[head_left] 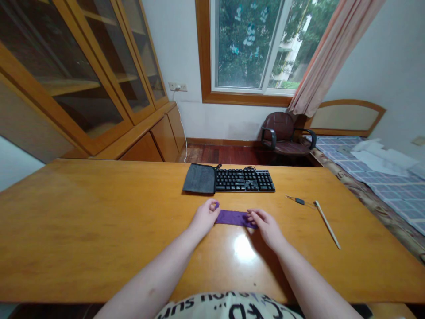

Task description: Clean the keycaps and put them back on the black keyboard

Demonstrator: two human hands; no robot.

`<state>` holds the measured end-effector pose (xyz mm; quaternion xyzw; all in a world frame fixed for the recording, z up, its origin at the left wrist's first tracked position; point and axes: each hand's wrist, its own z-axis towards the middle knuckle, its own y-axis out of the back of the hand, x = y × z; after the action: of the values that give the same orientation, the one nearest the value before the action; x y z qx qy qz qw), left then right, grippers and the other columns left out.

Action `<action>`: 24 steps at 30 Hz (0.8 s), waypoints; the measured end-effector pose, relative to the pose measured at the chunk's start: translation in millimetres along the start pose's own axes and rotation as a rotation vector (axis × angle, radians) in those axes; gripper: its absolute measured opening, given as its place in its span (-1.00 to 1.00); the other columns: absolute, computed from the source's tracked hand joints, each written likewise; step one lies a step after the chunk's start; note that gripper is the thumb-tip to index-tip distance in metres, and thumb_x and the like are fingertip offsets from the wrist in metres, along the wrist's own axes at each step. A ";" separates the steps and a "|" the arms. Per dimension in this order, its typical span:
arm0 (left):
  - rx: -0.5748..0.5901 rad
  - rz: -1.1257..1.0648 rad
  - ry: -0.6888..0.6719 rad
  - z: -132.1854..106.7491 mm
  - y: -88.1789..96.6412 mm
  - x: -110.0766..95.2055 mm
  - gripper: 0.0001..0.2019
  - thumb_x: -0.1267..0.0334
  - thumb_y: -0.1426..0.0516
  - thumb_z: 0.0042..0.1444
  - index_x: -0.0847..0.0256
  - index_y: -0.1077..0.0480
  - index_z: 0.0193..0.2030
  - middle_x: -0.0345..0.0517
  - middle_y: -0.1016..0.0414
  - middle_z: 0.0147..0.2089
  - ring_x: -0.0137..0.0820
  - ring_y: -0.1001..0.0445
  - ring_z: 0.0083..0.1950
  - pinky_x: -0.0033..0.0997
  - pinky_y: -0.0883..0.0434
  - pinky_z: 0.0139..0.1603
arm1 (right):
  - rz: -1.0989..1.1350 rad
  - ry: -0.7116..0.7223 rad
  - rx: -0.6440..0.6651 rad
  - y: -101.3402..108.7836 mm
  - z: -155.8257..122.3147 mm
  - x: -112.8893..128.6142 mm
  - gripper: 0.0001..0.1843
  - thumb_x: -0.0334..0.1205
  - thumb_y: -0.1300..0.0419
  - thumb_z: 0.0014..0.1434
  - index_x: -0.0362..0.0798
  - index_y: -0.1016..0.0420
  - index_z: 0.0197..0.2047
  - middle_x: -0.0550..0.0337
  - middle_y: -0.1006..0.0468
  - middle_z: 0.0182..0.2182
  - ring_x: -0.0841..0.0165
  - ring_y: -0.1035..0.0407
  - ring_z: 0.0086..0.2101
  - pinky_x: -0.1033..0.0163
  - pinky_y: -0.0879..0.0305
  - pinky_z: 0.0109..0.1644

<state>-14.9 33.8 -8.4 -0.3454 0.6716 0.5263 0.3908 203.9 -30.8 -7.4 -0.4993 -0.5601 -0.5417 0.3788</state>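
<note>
A purple cloth [232,217], in a narrow flat strip, lies crosswise on the wooden table in front of me. Its left end is pinched in my left hand [204,218], where a small purple tip pokes up between thumb and fingers. At the right end, my right hand [268,227] has its fingers curled in on the cloth, thumb and fingertips close together; part of that end is hidden under the hand. Just beyond the cloth are a black keyboard [244,180] and a dark grey zip pouch [199,179], which overlaps the keyboard's left end.
On the table's right side lie a pale slender stick [327,225] and a small dark piece with thin cords [299,201]. Past the table [83,221] stand a brown armchair [280,133], a bed [381,164] and a glass-door cabinet [109,79].
</note>
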 end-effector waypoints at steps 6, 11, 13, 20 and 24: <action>0.076 -0.003 -0.045 1.4 -38.8 -32.7 -0.72 0.36 -0.10 0.00 0.24 -0.33 -0.10 -0.26 -0.36 -0.44 -0.56 -0.32 -0.53 -0.57 -0.31 -0.49 | 0.407 -0.223 -0.013 4.2 2.8 7.4 -0.54 0.11 -0.20 -0.01 -0.09 -0.41 -0.19 0.02 -0.54 -0.36 0.29 -0.47 -0.39 0.18 -0.42 -0.28; 0.250 -0.002 -0.112 -4.5 -65.0 -47.5 -0.60 0.37 -0.11 -0.01 0.25 -0.28 0.03 -0.17 -0.44 -0.35 -0.51 -0.40 -0.44 -0.52 -0.38 -0.37 | 0.509 -0.260 -0.001 4.7 3.2 5.9 -0.60 0.03 -0.21 0.02 -0.08 -0.36 -0.18 0.10 -0.53 -0.40 0.33 -0.47 -0.42 0.19 -0.43 -0.28; 0.306 -0.008 -0.136 -6.4 -70.5 -46.0 -0.51 0.34 -0.12 0.00 0.26 -0.21 0.13 -0.12 -0.47 -0.27 -0.49 -0.44 -0.39 -0.49 -0.41 -0.28 | 0.471 -0.260 -0.018 6.7 5.4 0.8 -0.62 -0.04 -0.25 -0.01 -0.09 -0.35 -0.18 0.12 -0.53 -0.42 0.35 -0.47 -0.42 0.21 -0.43 -0.27; 0.167 0.301 -0.216 -1.8 -49.8 -33.2 -0.67 0.35 0.00 0.11 0.24 -0.36 0.02 0.00 -0.50 -0.13 -0.34 -0.46 -0.14 -0.34 -0.36 -0.04 | 0.222 -0.242 -0.106 8.8 14.7 -20.3 -0.71 -0.23 -0.26 -0.09 -0.08 -0.34 -0.26 0.18 -0.52 -0.50 0.36 -0.43 -0.53 0.23 -0.41 -0.40; 0.118 0.478 -0.205 0.5 -32.9 -27.8 -0.70 0.35 0.00 0.12 0.27 -0.41 -0.03 0.08 -0.46 -0.03 -0.27 -0.42 -0.01 -0.32 -0.31 0.05 | 0.026 -0.184 -0.111 5.4 17.3 -25.9 -0.69 -0.21 -0.27 -0.12 -0.09 -0.34 -0.27 0.22 -0.50 -0.53 0.37 -0.41 -0.54 0.26 -0.35 -0.42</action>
<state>26.6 29.0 1.9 -0.0986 0.7203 0.5959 0.3410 216.7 -18.1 -33.4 -0.5744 -0.5550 -0.5190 0.3046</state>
